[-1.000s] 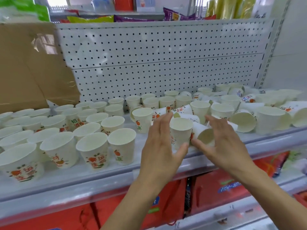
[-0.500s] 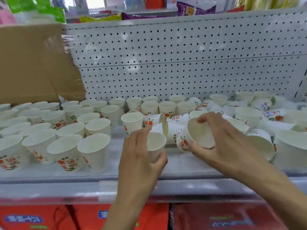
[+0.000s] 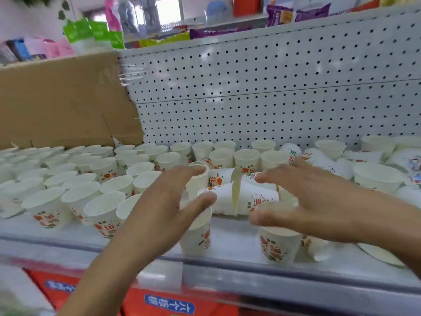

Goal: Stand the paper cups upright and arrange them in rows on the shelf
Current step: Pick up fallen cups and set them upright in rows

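White paper cups with orange print fill the grey shelf (image 3: 234,238). Upright cups in rows (image 3: 75,197) cover its left half. My left hand (image 3: 164,201) hovers with fingers spread just over an upright cup (image 3: 198,236) near the front edge. My right hand (image 3: 319,201) is spread the same way above another upright cup (image 3: 280,245). Neither hand grips anything. Between the hands, two cups lie on their sides (image 3: 230,197), mouth to mouth. Tipped and jumbled cups (image 3: 376,176) are piled at the right.
A white pegboard (image 3: 250,87) backs the shelf. A cardboard box (image 3: 63,99) stands at the back left. Red packages (image 3: 159,302) sit on the shelf below. Snack bags line the shelf above. The shelf's front rail (image 3: 273,283) runs below the hands.
Both hands held a cup half a second ago. Those cups now stand upright near the front edge, and both hands have let go and lifted with fingers spread.
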Tool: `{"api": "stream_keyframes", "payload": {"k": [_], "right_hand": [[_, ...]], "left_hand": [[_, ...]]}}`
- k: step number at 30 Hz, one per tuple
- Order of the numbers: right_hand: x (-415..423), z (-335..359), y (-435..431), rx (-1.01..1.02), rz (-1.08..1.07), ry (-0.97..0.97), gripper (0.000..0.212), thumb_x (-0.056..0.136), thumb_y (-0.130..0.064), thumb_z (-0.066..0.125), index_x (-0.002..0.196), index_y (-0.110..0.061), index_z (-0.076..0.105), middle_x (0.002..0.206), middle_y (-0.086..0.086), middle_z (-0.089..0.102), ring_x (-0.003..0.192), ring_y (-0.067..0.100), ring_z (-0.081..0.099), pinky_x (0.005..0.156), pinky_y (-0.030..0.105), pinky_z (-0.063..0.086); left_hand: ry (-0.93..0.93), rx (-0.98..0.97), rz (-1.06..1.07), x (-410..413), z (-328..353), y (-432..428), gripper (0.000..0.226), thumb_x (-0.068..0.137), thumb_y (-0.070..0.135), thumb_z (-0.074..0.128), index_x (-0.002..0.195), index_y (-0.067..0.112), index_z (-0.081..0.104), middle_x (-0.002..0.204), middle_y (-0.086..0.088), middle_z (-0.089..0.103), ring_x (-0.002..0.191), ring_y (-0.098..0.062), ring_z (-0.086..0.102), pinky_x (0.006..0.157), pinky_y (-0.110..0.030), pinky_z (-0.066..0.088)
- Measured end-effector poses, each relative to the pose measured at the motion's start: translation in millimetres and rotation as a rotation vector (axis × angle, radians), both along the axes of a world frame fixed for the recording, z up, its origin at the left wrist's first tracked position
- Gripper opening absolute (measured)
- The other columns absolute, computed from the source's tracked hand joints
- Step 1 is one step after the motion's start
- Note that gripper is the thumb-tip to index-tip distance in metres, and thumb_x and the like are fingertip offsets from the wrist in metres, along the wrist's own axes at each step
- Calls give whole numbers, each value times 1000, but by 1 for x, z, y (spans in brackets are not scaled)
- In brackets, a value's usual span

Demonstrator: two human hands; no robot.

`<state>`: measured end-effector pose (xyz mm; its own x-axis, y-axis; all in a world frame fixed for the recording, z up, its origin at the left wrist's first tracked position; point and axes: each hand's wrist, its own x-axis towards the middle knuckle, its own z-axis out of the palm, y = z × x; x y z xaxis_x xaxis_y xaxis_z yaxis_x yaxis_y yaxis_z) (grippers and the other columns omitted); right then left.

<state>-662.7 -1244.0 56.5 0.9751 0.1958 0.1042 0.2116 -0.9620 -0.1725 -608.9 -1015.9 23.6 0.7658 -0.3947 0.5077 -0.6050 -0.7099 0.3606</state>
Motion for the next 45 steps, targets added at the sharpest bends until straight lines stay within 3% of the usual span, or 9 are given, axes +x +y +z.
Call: {"api": "stream_keyframes", "payload": {"k": [3,6,11,18,23,27,34,40,45], "right_hand": [[34,21,-6,144,17,-25,67,72,-71,46,130,-37,51,123,-20,54,113,3,48,96,31,43],[77,18,-5,13,66,113,54,78,-60,63,122,-29,60,109,-15,62,99,7,58,89,33,49],[115,-1,2,-84,56,330,73,68,-57,77,131,-32,52,109,-15,61,98,9,58,92,35,49],[129,-20,11,-31,77,318,88,56,-56,81,129,-35,37,120,-12,54,106,15,54,92,37,48],[114,0,-5,113,55,209,85,62,-47,78,134,-40,32,108,-20,54,96,4,57,82,26,48],[98,10,-16,176,55,207,74,71,-41,78,130,-49,35,114,-21,53,101,2,56,82,20,46],[101,3,-7,70,83,343,79,66,-56,79,132,-56,34,119,-27,48,94,-7,50,74,13,37],[117,18,-5,191,109,230,46,79,-56,67,121,-41,55,104,-21,62,99,0,59,82,21,48],[153,8,17,32,55,158,54,83,-54,65,130,-33,51,115,-13,59,101,8,59,88,28,50]], "left_hand": [[88,76,-143,40,28,-7,42,87,38,64,128,35,55,119,27,56,103,12,50,94,-13,41],[305,364,-265,80,30,-24,54,81,30,75,131,29,55,116,18,61,105,5,56,97,-23,46],[394,605,-281,105,14,-45,79,72,40,82,140,31,41,127,13,55,110,-7,52,92,-23,41],[297,547,-357,113,6,-48,74,67,45,84,130,29,48,108,14,55,97,-8,49,76,-16,40],[227,464,-293,115,21,-32,75,68,39,80,135,30,48,123,11,53,112,-8,44,97,-29,41],[296,323,-266,115,28,-4,63,67,34,81,121,38,50,112,22,56,100,2,54,90,-24,47],[465,456,-274,122,28,19,74,67,48,83,131,44,44,118,25,54,105,9,52,87,-15,44],[377,244,-244,140,66,38,48,74,54,68,119,40,60,108,24,66,103,10,57,92,-24,48],[295,546,-107,167,44,25,61,81,49,71,134,32,48,129,15,55,117,-7,50,100,-29,41]]}}
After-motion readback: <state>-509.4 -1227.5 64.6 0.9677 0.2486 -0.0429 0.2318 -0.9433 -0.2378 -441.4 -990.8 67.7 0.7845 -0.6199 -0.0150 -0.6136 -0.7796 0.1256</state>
